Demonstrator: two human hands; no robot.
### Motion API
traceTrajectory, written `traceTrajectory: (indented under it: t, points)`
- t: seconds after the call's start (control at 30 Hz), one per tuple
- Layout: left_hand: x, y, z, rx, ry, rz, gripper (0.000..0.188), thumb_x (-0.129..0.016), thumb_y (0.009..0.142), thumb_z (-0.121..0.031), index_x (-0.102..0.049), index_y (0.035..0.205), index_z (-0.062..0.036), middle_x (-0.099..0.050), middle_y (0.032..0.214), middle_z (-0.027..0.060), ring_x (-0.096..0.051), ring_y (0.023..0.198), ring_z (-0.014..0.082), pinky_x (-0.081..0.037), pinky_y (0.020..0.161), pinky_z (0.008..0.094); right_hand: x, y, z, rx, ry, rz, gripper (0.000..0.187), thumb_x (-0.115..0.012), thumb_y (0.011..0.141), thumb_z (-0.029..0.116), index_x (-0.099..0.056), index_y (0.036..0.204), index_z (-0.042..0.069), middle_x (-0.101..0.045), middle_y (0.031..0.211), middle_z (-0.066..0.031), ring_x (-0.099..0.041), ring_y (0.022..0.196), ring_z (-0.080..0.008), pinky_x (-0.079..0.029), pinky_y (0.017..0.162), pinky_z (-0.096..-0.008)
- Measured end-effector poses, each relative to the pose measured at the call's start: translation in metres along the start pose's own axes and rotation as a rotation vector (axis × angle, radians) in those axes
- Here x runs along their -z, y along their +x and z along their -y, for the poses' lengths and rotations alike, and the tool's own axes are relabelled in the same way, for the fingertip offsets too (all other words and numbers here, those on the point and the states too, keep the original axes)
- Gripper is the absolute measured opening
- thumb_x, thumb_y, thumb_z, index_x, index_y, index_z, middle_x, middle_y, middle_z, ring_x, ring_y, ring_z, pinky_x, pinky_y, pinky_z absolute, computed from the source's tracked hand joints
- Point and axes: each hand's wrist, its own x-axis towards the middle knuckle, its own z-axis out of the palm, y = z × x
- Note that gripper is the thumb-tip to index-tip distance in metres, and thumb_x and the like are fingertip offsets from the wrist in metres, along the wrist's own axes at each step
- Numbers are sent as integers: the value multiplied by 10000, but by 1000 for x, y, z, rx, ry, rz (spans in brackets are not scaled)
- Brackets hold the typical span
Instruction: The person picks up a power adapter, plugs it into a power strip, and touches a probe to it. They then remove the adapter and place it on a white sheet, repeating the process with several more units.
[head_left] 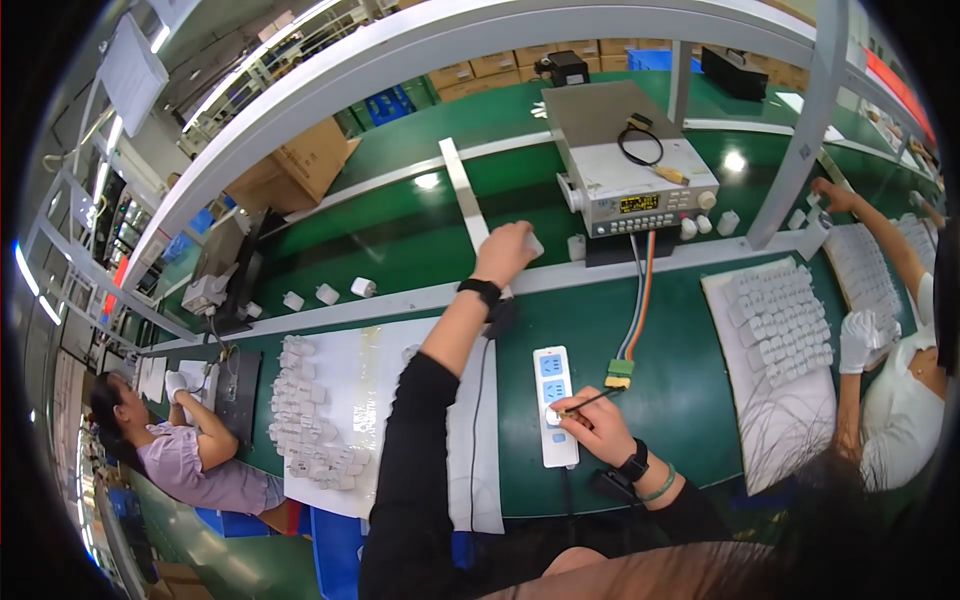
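My left hand reaches far out over the green belt, its fingers closed on a small white charger block. Beside the white power strip, my right hand pinches the end of a black cable. That end is at a white block seated in the strip; whether it is plugged in, I cannot tell. The cable runs to a green connector, from which coloured wires rise to a grey bench instrument with a lit display.
White chargers crowd a white board on the left; more fill a foam tray at right. Several stand on the belt. A metal rail edges it. Co-workers sit at left and right.
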Motion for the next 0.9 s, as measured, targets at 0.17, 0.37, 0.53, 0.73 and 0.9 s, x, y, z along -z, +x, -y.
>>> traceTrajectory:
  t: [0.17, 0.37, 0.53, 0.73, 0.9]
  points:
    - [-23, -2, 24, 109, 177, 213, 365, -656, 780, -243, -614, 1127, -140, -654, 1010, 96, -625, 959, 288, -516, 781, 400, -4, 0, -2, -8, 5, 30, 248, -656, 840, 35, -670, 1086, 68, -549, 887, -50, -552, 677, -129, -470, 635, -247]
    - [56, -40, 26, 221, -98, 186, 321, -658, 824, -285, -648, 1108, -134, -675, 1006, 47, -654, 871, 218, -516, 741, 327, 0, 0, 0, 4, 22, 45, 270, -627, 829, 20, -663, 1093, 65, -548, 880, -60, -559, 694, -149, -470, 646, -259]
    - [100, -142, 71, 351, -107, 88, 206, -650, 847, -237, -688, 1017, -126, -702, 941, 38, -664, 814, 194, -515, 712, 291, 5, 3, 7, -38, -23, 52, 283, -578, 810, 21, -657, 1079, 57, -544, 870, -80, -536, 726, -192, -445, 655, -284]
    - [179, -277, 180, 659, 791, 202, 303, -702, 744, -394, -687, 875, -122, -691, 897, 105, -666, 822, 296, -514, 693, 419, -1, 2, 4, -18, -52, 46, 255, -551, 834, 58, -642, 1072, 47, -543, 872, -95, -528, 772, -223, -437, 675, -304]
    - [192, -320, 211, 919, 763, 447, 324, -724, 709, -368, -699, 911, -116, -696, 920, 110, -663, 880, 302, -516, 723, 407, -3, 5, 0, 37, -92, 23, 242, -571, 854, 73, -649, 1081, 46, -543, 885, -90, -552, 745, -204, -457, 671, -294]
